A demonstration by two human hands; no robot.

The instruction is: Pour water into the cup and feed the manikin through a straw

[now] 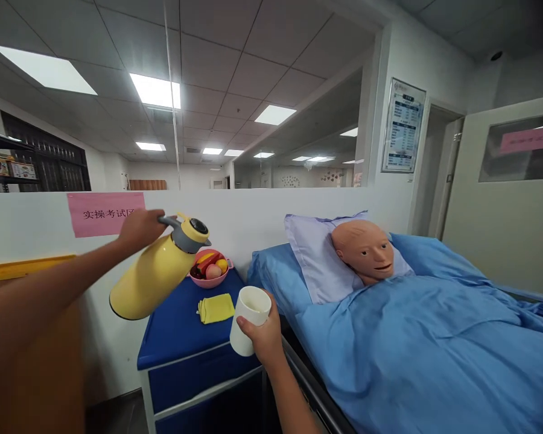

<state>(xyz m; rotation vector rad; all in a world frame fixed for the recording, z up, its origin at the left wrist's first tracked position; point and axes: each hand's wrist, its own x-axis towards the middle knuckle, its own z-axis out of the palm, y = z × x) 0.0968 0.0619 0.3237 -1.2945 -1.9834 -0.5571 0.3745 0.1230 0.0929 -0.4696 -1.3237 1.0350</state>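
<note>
My left hand [140, 230] is closed round the grey handle of a yellow thermos jug [154, 277]. The jug leans over, its grey spout pointing right and its base low at the left. In my right hand [268, 333] is a white cup [242, 334], gripped round its side and slightly tilted. The cup sits lower than the spout and to its right, with a gap between them. No stream of liquid shows. Behind the cup, a folded yellow cloth [216, 308] lies on the blue bedside cabinet [174, 328].
A pink bowl [208, 283] of fruit stands at the cabinet's back. To the right, a manikin [364, 250] lies in bed, its head on a lilac pillow [305, 256], under a blue quilt [425, 343]. A low white partition [248, 223] runs behind; a wooden board [31, 343] stands left.
</note>
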